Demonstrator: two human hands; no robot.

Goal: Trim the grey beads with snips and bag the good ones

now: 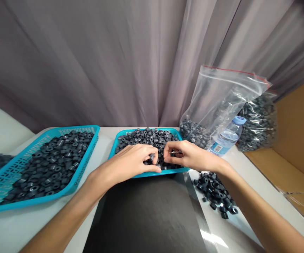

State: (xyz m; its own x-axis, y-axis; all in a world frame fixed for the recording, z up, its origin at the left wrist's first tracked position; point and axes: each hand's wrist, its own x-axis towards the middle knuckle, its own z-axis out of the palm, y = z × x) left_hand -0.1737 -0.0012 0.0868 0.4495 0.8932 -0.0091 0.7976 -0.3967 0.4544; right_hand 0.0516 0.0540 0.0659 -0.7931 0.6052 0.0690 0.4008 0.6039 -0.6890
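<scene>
Over the middle blue basket (pixel 112 153) both of my hands are at work, close together. My left hand (pixel 133 159) is curled, thumb low and forefinger bent, around a small dark grey ring-like part (pixel 151 156). My right hand (pixel 187 154) is closed in a pinch. A thin, shiny sliver shows between its fingers, too small to name. Below and around the fingers lies a heap of the same dark grey parts (pixel 148 135), many with a hole through the middle. The palms and some fingertips are hidden from view.
At left stands a larger blue basket (pixel 95 140) of such parts. Loose parts (pixel 216 193) lie by my right forearm. Behind them are a zip bag (pixel 220 88), a water bottle (pixel 227 137), a full bag (pixel 258 123) and a cardboard box (pixel 299 133). A black mat (pixel 152 214) lies in front.
</scene>
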